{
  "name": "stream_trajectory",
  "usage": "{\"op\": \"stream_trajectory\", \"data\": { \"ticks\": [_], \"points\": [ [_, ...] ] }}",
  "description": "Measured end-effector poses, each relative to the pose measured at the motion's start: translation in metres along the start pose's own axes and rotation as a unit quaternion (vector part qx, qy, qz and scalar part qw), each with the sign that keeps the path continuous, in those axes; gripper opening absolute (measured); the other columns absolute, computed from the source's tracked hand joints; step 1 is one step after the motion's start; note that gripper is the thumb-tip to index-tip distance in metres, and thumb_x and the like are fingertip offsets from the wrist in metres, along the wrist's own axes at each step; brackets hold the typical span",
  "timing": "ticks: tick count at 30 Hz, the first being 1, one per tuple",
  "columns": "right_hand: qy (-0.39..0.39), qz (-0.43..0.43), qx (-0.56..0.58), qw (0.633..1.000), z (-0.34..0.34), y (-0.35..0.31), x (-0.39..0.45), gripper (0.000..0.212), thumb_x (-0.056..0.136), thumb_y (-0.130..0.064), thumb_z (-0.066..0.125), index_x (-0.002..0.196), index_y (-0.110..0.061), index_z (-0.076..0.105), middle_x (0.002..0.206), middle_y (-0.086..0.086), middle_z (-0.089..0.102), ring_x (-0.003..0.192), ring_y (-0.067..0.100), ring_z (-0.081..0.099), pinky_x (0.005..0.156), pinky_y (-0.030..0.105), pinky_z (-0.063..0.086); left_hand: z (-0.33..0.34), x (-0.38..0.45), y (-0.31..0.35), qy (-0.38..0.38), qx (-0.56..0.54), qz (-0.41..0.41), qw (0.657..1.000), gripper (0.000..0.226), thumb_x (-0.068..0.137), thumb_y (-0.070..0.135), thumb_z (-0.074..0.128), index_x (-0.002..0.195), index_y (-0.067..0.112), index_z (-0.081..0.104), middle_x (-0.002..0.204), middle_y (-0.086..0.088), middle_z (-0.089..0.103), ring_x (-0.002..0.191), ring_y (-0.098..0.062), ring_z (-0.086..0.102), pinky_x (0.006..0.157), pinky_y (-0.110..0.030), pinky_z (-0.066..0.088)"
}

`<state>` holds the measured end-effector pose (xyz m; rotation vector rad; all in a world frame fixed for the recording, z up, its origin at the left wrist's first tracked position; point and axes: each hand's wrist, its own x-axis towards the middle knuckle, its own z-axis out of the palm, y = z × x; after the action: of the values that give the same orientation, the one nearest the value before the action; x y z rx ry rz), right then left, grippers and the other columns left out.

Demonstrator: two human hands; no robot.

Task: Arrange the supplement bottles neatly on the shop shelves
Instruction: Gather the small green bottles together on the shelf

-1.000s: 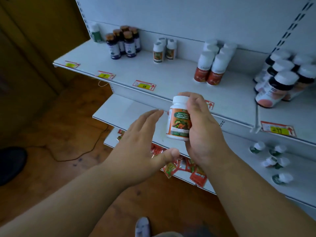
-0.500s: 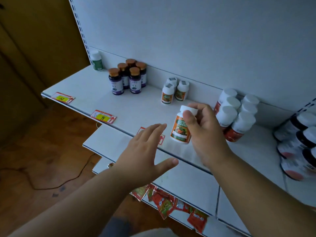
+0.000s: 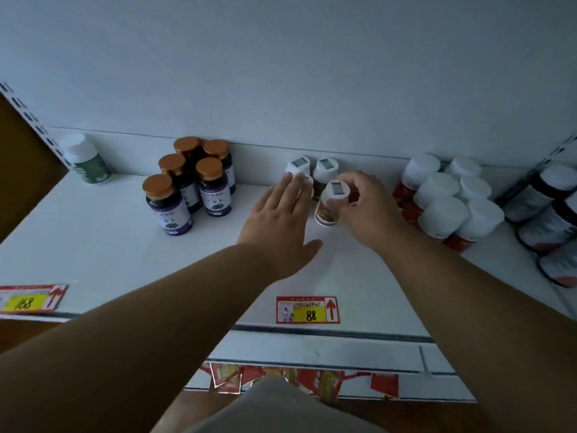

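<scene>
Your right hand (image 3: 363, 207) grips the white-capped orange-label bottle (image 3: 329, 203) on the shelf (image 3: 93, 251); your left hand (image 3: 278, 220) lies flat, fingers extended against the neighbouring bottle (image 3: 298, 165).

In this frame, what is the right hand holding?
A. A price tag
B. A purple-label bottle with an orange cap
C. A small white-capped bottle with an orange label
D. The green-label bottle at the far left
C: the right hand grips the small white-capped bottle with an orange label, just in front of two matching bottles at the back of the shelf.
</scene>
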<state>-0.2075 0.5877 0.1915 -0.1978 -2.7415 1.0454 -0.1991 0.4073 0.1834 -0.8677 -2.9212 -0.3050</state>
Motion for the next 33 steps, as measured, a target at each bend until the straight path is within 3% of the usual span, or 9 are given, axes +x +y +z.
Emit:
{"op": "stream_trajectory", "data": {
  "ticks": [5, 10, 13, 18, 20, 23, 27, 28, 33],
  "points": [
    [0.029, -0.013, -0.06, 0.998, 0.01, -0.021, 0.017, 0.033, 0.087, -0.017, 0.069, 0.12, -0.016, 0.063, 0.104, -0.006, 0.059, 0.09, 0.014, 0.059, 0.078, 0.029, 0.048, -0.001, 0.018, -0.031, -0.005, 0.025, 0.063, 0.998, 0.092, 0.093, 0.055, 0.045, 0.155, 0.013, -0.009, 0.164, -0.004, -0.009, 0.15, -0.019, -0.013, 0.115, -0.033, -0.008],
    [0.046, 0.012, -0.086, 0.995, 0.019, -0.029, 0.02, 0.041, 0.088, -0.021, 0.07, 0.126, -0.018, 0.053, 0.119, 0.008, 0.056, 0.099, 0.023, 0.06, 0.084, 0.04, 0.053, -0.003, 0.026, -0.048, -0.006, 0.018, 0.09, 0.996, 0.092, 0.093, 0.052, 0.045, 0.154, 0.013, -0.012, 0.164, -0.005, -0.012, 0.149, -0.019, -0.015, 0.119, -0.035, -0.004],
    [0.063, 0.017, -0.072, 0.995, 0.022, -0.031, -0.002, 0.043, 0.09, -0.025, 0.069, 0.128, -0.017, 0.051, 0.121, 0.009, 0.053, 0.103, 0.021, 0.058, 0.083, 0.031, 0.048, -0.004, 0.012, -0.049, 0.004, -0.01, 0.084, 0.996, 0.091, 0.094, 0.051, 0.044, 0.154, 0.016, -0.014, 0.163, -0.006, -0.014, 0.149, -0.02, -0.016, 0.121, -0.037, -0.003],
    [0.097, 0.017, -0.04, 0.994, 0.003, -0.036, -0.049, 0.043, 0.092, -0.032, 0.067, 0.13, -0.021, 0.05, 0.124, 0.003, 0.052, 0.107, 0.015, 0.056, 0.091, 0.037, 0.053, -0.008, -0.015, -0.025, 0.049, -0.061, 0.104, 0.991, 0.082, 0.09, 0.044, 0.053, 0.154, 0.012, 0.015, 0.159, -0.014, 0.023, 0.147, -0.032, 0.021, 0.118, -0.048, 0.021],
    [0.113, 0.025, -0.017, 0.993, -0.014, -0.031, -0.076, 0.039, 0.092, -0.031, 0.066, 0.127, -0.02, 0.052, 0.121, 0.002, 0.054, 0.104, 0.013, 0.058, 0.09, 0.037, 0.054, -0.006, -0.026, -0.003, 0.04, -0.086, 0.146, 0.985, 0.078, 0.088, 0.043, 0.053, 0.152, 0.011, 0.022, 0.154, -0.015, 0.034, 0.141, -0.034, 0.034, 0.113, -0.05, 0.032],
    [0.154, 0.064, 0.012, 0.986, -0.048, -0.013, -0.127, 0.031, 0.093, -0.029, 0.064, 0.121, -0.022, 0.053, 0.112, -0.002, 0.06, 0.097, 0.009, 0.061, 0.086, 0.036, 0.055, -0.001, -0.044, 0.041, 0.013, -0.11, 0.204, 0.973, 0.078, 0.088, 0.046, 0.05, 0.153, 0.014, 0.021, 0.15, -0.013, 0.04, 0.134, -0.032, 0.04, 0.109, -0.047, 0.036],
    [0.176, 0.141, 0.027, 0.974, -0.103, 0.018, -0.205, 0.03, 0.096, -0.031, 0.06, 0.122, -0.031, 0.048, 0.086, -0.015, 0.062, 0.083, -0.006, 0.058, 0.073, 0.009, 0.044, 0.001, -0.07, 0.121, -0.009, -0.155, 0.237, 0.959, 0.082, 0.09, 0.048, 0.053, 0.156, 0.023, 0.012, 0.152, -0.007, 0.038, 0.136, -0.026, 0.037, 0.11, -0.043, 0.032],
    [0.181, 0.148, 0.021, 0.972, -0.116, 0.028, -0.228, 0.033, 0.096, -0.031, 0.061, 0.126, -0.03, 0.046, 0.083, -0.015, 0.062, 0.08, -0.006, 0.058, 0.07, 0.008, 0.042, 0.004, -0.082, 0.144, -0.015, -0.167, 0.239, 0.956, 0.082, 0.09, 0.048, 0.054, 0.156, 0.026, 0.01, 0.153, -0.006, 0.037, 0.137, -0.025, 0.035, 0.112, -0.042, 0.03],
    [0.164, 0.205, 0.013, 0.965, -0.182, 0.085, -0.342, 0.041, 0.095, -0.03, 0.062, 0.131, -0.026, 0.044, 0.084, -0.01, 0.065, 0.079, 0.004, 0.062, 0.076, 0.031, 0.051, 0.026, -0.144, 0.262, -0.074, -0.225, 0.245, 0.94, 0.08, 0.091, 0.042, 0.056, 0.153, 0.043, 0.005, 0.147, 0.006, 0.042, 0.129, -0.015, 0.043, 0.107, -0.035, 0.038]
  ]
}}
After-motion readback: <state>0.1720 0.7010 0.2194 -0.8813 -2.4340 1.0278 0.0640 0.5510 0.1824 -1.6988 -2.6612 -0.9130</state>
